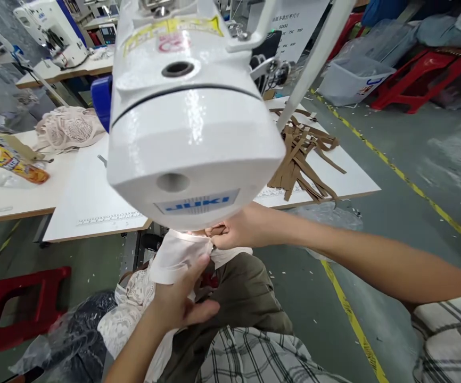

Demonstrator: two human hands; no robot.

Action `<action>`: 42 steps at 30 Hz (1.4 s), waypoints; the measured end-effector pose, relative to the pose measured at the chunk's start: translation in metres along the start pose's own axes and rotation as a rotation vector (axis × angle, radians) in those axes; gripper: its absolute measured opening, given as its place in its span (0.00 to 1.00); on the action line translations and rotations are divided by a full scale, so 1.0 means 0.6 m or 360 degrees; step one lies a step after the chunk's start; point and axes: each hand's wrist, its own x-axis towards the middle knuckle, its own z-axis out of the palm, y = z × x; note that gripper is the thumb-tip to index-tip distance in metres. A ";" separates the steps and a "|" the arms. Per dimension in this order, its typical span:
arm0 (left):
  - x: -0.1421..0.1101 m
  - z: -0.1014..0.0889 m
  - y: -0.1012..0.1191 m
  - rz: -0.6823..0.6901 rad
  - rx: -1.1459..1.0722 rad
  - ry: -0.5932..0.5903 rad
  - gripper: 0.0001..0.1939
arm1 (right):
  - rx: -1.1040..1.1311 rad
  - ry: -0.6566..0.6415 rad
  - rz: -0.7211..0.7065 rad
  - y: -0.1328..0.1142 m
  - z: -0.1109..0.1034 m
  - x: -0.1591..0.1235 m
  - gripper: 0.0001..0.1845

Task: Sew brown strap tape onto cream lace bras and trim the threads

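The white head of a sewing machine [194, 143] marked JUKI fills the middle of the view and hides the needle area. Under its front edge, a smooth white piece of fabric [180, 255] hangs down towards the lap. My right hand [240, 229] is closed at the edge of this fabric, with its fingertips partly hidden by the machine. Lower down, my left hand [182, 300] lies against the fabric with its fingers stretched and its thumb apart. White lace cloth [134, 298] is gathered on the lap beside my left wrist.
Brown fabric strips [302, 154] lie on the white tabletop [354, 178] at right. A pale netted bundle [68, 127] and an orange drink bottle [13, 162] are at left. Red stools [55, 298] stand nearby. A plastic bin [354, 80] is on the floor.
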 end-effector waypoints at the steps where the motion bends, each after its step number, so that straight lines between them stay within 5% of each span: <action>1: 0.007 -0.004 -0.010 0.0193 0.0229 -0.0113 0.40 | -0.0045 -0.0032 -0.0014 0.002 0.001 0.000 0.08; 6: 0.032 -0.007 -0.035 0.0518 0.0902 -0.0185 0.39 | -0.0130 -0.0205 0.0022 0.000 -0.005 0.001 0.11; 11: 0.041 -0.005 -0.031 0.0585 0.1042 -0.0151 0.37 | -0.0162 -0.0213 0.0101 -0.005 -0.009 -0.003 0.13; 15: 0.042 0.000 -0.004 0.0398 0.0981 -0.0116 0.36 | -0.0263 0.0115 -0.0023 0.013 0.013 -0.030 0.05; 20: 0.041 0.010 0.027 0.0271 0.1061 -0.0019 0.31 | -0.0368 0.0573 -0.0304 0.048 0.052 -0.054 0.10; 28: 0.043 0.026 0.043 0.0213 0.1297 0.0044 0.33 | -0.0232 0.0587 -0.0199 0.050 0.053 -0.045 0.07; 33: 0.043 0.021 0.051 0.0206 0.1320 -0.0005 0.32 | -0.0358 0.0781 -0.0612 0.069 0.074 -0.061 0.11; 36: 0.039 0.006 0.050 0.0154 0.1212 -0.0108 0.31 | -0.0568 0.0855 -0.0820 0.080 0.081 -0.064 0.13; 42: 0.043 -0.027 0.039 0.0098 0.1042 -0.0424 0.24 | -0.0804 0.0932 -0.0778 0.071 0.078 -0.064 0.10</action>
